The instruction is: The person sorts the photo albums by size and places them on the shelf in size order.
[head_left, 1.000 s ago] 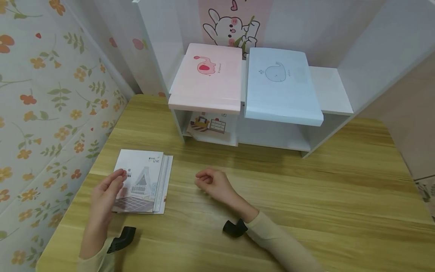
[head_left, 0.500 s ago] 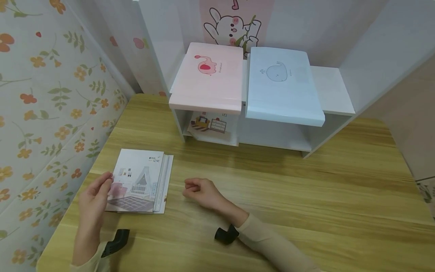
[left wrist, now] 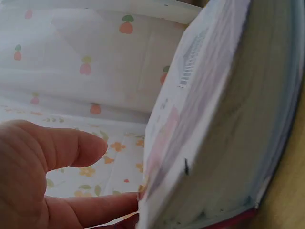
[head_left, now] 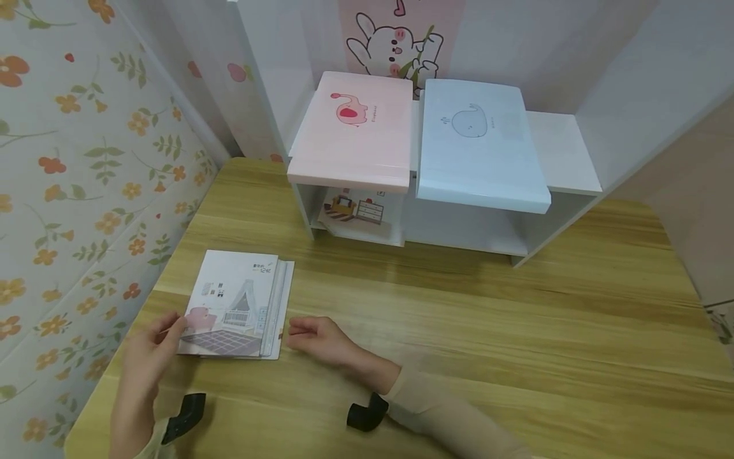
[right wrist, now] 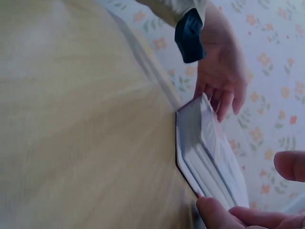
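A small stack of books [head_left: 235,305] lies flat on the wooden table, its upper cover printed with a tent, a pink armchair and a checked rug. My left hand [head_left: 148,357] is at the stack's left side; in the left wrist view its fingers [left wrist: 102,210] touch the book edge while the thumb stands away. On the opposite side is my right hand [head_left: 327,344], with its fingertips [right wrist: 209,207] right at the lower edge and the thumb raised. Neither hand has closed round the books.
Behind the stack stands a white shelf unit [head_left: 559,153]. A pink elephant binder [head_left: 355,143] and a blue whale binder [head_left: 478,153] lie on its upper board, overhanging the front. A printed book [head_left: 361,220] lies below. Flowered cloth [head_left: 109,223] borders the left.
My right hand has moved left and nearer to the books, up to their right edge. My left hand has slid left and down off the cover to the left edge. The books stay put.
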The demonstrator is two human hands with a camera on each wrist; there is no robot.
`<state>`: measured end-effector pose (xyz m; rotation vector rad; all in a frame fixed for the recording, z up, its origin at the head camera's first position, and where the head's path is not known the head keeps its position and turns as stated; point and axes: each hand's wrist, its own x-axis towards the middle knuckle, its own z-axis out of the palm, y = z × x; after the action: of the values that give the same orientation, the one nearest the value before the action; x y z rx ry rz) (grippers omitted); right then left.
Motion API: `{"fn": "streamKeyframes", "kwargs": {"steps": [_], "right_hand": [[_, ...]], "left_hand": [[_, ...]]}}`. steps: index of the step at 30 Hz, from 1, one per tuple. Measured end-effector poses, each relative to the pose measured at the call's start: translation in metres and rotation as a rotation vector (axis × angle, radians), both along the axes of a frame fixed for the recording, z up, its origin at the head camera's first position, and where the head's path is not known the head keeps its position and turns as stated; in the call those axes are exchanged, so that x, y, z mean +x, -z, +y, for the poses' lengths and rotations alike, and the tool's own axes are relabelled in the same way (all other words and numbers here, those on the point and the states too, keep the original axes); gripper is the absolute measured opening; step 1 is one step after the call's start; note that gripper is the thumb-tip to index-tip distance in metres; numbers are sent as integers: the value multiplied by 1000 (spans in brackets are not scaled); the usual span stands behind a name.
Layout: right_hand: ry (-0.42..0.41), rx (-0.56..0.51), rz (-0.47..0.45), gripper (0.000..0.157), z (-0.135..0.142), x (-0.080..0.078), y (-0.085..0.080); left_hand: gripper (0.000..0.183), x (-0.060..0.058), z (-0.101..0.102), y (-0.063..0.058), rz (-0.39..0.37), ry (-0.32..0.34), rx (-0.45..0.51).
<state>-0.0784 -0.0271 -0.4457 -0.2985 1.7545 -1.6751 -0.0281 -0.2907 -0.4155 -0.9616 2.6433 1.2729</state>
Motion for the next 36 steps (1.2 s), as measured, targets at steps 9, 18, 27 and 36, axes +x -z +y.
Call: {"fn": "streamKeyframes", "kwargs": {"steps": [9, 18, 27, 36], "right_hand": [[63, -80, -150, 42, -10, 6, 0], [122, -180, -386, 41, -10, 1, -3], [185, -275, -563, 34, -9, -5, 1], [230, -256, -589, 19, -13, -4, -1]], "left_hand": [[67, 0, -17, 29, -39, 67, 13], [60, 0, 0, 7, -60, 41, 99], [44, 2, 0, 10, -20, 30, 32], [43, 3, -9, 24, 30, 45, 43]]}}
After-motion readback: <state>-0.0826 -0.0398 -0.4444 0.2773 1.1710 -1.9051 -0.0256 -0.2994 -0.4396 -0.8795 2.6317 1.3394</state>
